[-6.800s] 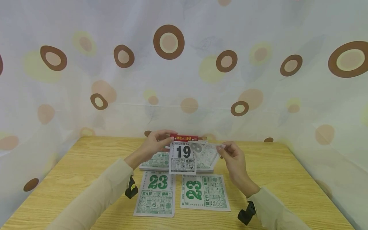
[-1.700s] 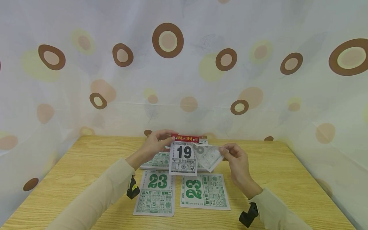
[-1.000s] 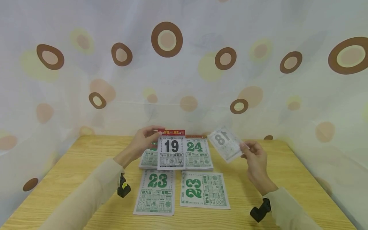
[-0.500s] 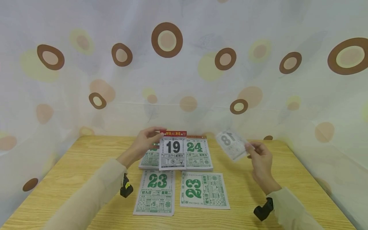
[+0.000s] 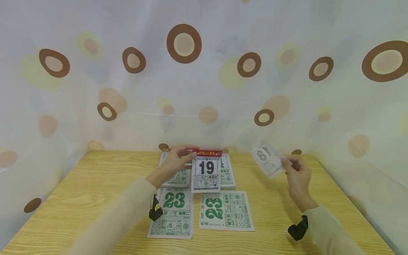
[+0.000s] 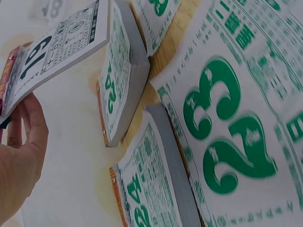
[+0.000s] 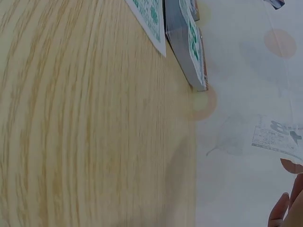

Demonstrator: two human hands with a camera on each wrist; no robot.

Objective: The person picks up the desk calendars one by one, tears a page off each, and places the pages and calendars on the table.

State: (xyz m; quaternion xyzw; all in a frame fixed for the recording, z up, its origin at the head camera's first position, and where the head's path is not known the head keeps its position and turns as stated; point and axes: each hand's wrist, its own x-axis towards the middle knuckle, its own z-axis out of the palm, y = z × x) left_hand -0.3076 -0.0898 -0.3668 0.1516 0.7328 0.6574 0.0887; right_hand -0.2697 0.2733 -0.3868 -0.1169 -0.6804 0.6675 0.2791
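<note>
My left hand (image 5: 174, 162) holds a small tear-off calendar (image 5: 206, 180) by its red top band, thumb in front. The calendar shows a black 19 and is raised in front of two green-printed calendar pads. In the left wrist view that calendar (image 6: 64, 45) tilts above my left hand (image 6: 23, 153). To the right, my right hand (image 5: 299, 179) pinches a thin torn-off sheet (image 5: 267, 162) by its lower right corner. The sheet's 18 shows reversed through the paper. The right wrist view catches only part of the sheet (image 7: 274, 141) and a few fingers (image 7: 280, 210).
The left thick green calendar pad (image 5: 178, 179) and the right pad (image 5: 227, 177) lie side by side at the back of the wooden table (image 5: 105, 184). Before them lie two loose green 23 sheets, one upright (image 5: 174, 226), one turned sideways (image 5: 236, 214). A patterned curtain (image 5: 210, 88) stands behind.
The 18 sheet came off the small calendar and moved right with my right hand. My left hand with the calendar shifted left, then back right and slightly down.
</note>
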